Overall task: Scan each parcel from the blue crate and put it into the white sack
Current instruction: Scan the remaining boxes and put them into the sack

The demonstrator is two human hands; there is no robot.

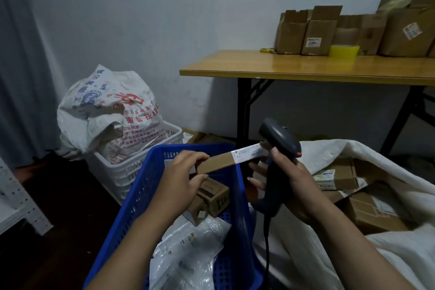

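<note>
Left hand (183,172) pinches a box (216,163) above the crate (141,195); at its three o'clock, right hand (294,179) grips a scanner (280,136), label unreadable.

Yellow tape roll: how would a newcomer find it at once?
Look at the wooden table against the wall, lined with brown cardboard boxes. The yellow tape roll sits just in front of them. It is the only round thing among them.
</note>
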